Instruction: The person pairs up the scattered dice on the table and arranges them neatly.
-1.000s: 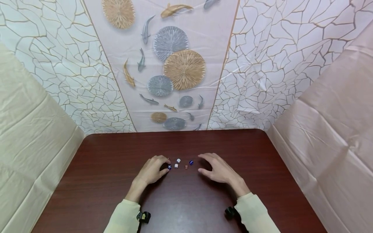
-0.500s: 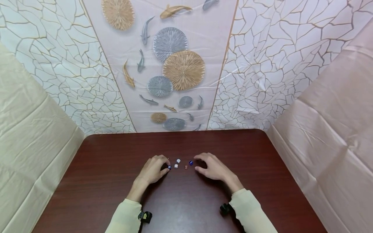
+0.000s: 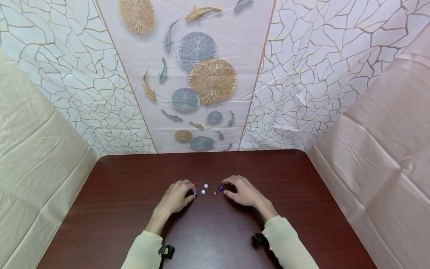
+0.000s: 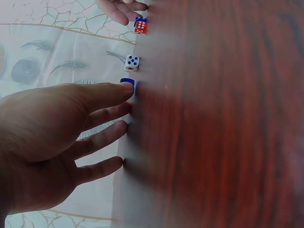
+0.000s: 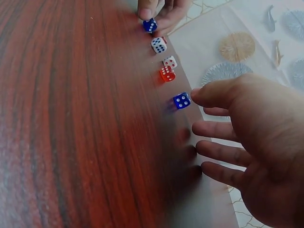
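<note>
My left hand [image 3: 175, 196] pinches a dark blue die [image 3: 195, 194] with white dots between thumb and index finger. In the right wrist view that blue die [image 5: 150, 24] shows at the left fingertips. My right hand [image 3: 244, 192] is spread around the right-hand blue die [image 3: 220, 188]; a narrow gap seems to lie between its thumb and the blue die [image 5: 182, 100]. Between the hands are two white dice, a far one [image 3: 206, 186] and a near one [image 3: 203, 192], and a red die [image 3: 215, 193]. Another red die [image 3: 194, 184] is mostly hidden behind the left fingers.
The dice lie on a dark reddish-brown wooden table [image 3: 208, 231]. A patterned cloth [image 3: 201, 123] hangs behind its far edge, and plain pale cloths [image 3: 362, 160] flank both sides. Each wrist wears a small black device [image 3: 167, 251].
My right hand has moved left, closing in on the right-hand blue die. My left hand stays at its blue die, and the dice have not visibly shifted.
</note>
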`<state>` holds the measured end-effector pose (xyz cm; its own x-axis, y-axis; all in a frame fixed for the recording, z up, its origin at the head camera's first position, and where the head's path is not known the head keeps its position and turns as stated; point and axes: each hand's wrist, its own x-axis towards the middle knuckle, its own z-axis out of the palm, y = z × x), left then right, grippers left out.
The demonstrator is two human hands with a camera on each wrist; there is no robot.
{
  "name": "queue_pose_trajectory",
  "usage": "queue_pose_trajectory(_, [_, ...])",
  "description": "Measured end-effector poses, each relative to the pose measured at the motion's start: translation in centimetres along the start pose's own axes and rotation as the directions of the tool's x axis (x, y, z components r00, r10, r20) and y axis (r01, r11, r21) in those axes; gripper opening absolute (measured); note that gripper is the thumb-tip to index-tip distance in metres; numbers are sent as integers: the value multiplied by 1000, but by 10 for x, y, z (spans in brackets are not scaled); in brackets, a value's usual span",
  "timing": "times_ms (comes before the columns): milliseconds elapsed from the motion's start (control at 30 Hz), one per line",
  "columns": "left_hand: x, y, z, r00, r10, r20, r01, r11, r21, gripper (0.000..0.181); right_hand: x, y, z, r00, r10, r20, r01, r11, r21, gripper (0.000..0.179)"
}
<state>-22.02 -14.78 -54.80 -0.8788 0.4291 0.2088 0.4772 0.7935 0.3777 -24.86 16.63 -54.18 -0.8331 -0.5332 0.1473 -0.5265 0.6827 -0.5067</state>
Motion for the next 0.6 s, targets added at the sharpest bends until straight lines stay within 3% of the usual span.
queue_pose_trajectory(200, [-6,5,-3,999,29,33,-29,1000,-1,12,1,2,1,1000,10,1,-10,1000,-1,36])
queue_pose_trajectory(600, [-12,14,-14,995,77,69,-71,994,-81,12,1,4,2,1000,1,-22,-1,1000,24,31])
